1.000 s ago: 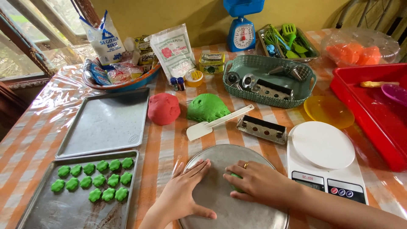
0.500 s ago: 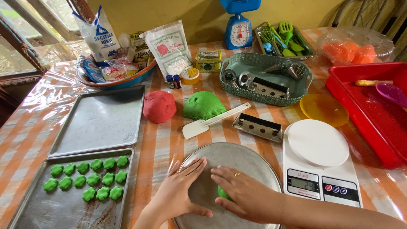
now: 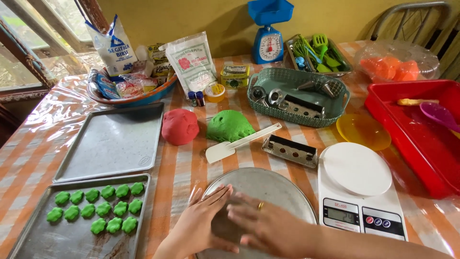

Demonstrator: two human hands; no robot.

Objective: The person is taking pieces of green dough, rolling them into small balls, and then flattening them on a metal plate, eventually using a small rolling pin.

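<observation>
Metal round tray (image 3: 282, 189) — flat | left hand (image 3: 203, 223) | right hand (image 3: 268, 228) — both on it

Both hands lie flat, palms down and fingers together, left hand (image 3: 201, 223) touching right hand (image 3: 268, 225).

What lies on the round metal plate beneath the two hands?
Both the left hand and right hand press flat on the round metal plate. Whatever lies between the palms is covered.

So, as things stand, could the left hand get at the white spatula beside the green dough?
Probably yes. The left hand rests on the round metal tray, and the white spatula lies uncovered just beyond the tray's far rim, with only bare tablecloth between them.
</observation>
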